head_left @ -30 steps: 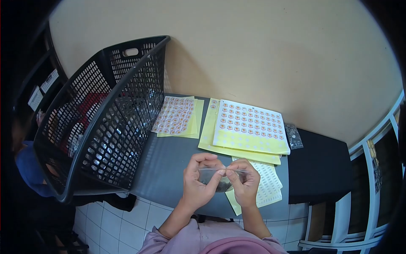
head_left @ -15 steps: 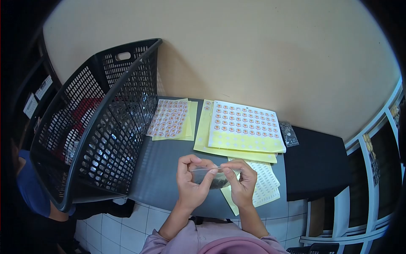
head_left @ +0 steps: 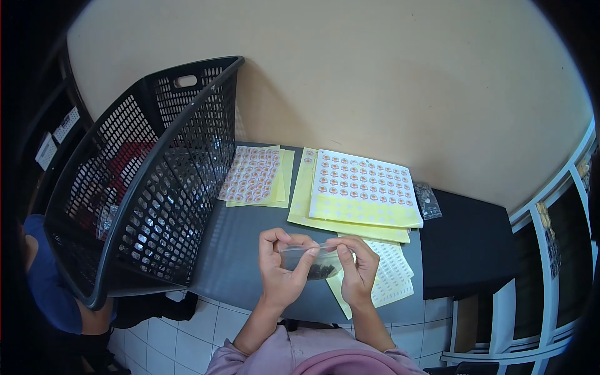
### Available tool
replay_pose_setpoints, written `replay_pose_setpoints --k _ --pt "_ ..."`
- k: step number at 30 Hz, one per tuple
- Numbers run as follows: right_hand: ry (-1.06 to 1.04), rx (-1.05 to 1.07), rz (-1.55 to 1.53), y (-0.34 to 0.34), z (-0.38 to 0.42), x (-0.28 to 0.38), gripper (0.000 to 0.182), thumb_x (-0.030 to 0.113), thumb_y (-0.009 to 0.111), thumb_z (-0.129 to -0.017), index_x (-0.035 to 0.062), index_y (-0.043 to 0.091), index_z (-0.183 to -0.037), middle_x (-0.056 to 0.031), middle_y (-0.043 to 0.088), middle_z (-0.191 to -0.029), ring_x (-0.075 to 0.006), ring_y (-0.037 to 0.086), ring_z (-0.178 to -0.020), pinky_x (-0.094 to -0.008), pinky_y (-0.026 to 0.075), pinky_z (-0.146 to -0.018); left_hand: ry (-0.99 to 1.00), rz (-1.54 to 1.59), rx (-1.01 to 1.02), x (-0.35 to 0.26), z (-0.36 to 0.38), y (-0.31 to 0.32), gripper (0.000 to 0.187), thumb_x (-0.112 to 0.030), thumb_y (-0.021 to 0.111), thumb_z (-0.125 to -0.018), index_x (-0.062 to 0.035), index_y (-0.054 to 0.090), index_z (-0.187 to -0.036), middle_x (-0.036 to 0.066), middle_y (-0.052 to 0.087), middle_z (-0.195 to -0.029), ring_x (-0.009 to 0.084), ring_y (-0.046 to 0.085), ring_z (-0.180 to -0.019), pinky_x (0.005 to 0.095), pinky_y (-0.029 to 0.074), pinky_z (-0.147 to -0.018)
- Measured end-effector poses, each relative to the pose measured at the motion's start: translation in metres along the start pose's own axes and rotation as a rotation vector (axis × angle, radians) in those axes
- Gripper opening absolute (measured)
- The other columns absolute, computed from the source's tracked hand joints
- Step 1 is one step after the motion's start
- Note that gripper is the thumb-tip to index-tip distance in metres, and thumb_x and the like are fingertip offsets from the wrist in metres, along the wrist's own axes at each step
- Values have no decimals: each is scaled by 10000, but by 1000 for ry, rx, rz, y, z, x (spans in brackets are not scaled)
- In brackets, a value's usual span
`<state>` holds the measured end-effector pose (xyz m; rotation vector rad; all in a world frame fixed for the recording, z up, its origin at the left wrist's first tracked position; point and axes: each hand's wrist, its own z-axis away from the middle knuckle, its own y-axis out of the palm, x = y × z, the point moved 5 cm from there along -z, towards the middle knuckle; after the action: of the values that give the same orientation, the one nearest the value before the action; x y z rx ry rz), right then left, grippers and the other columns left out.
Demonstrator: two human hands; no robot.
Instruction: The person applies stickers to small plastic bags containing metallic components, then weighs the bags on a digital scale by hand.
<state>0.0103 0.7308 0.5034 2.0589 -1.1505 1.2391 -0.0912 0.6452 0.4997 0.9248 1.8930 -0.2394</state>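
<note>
Between my two hands hangs a small clear zip bag with dark bits lying at its bottom. My left hand pinches the left part of the bag's top edge between thumb and fingers. At the right part of that edge, my right hand has the same pinch hold. What the dark contents are is too small to tell. Under and beside my right hand lies a yellow-backed sheet of small printed labels. Farther back rests a stack of sticker sheets with orange and white round prints.
A large black plastic basket with clear packets inside stands on the left of the grey table. Next to it lie more sticker sheets. A filled clear packet sits on the black surface at right. Another person's blue sleeve shows at far left.
The hands stay almost in place. My right thumb has shifted slightly right along the bag's top edge, and the bag shows more clearly with its dark contents lower down.
</note>
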Motion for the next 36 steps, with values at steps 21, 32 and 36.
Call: replay_pose_setpoints --k 21,32,36 --pt "-178 -65 245 -9 -8 8 94 72 557 -785 28 639 -774 -58 604 -677 -183 538 -669 -279 396 -667 29 -113 29 -2 -11 -15 457 43 614 -722 7 302 -1055 84 630 -753 142 568 -792 274 408 -790" --pt "-172 -108 264 -20 -11 3 87 70 562 -779 33 639 -765 -57 609 -692 -183 541 -681 -277 397 -672 -49 -149 247 2 -12 -17 483 19 487 -818 65 212 -1213 127 635 -878 166 578 -839 280 430 -790" --pt "-359 74 298 -28 -9 14 67 52 589 -734 47 647 -767 -59 610 -696 -194 555 -677 -284 402 -667 -41 -169 461 -7 -2 -22 551 14 447 -837 68 130 -1284 149 629 -902 193 584 -878 303 422 -826"
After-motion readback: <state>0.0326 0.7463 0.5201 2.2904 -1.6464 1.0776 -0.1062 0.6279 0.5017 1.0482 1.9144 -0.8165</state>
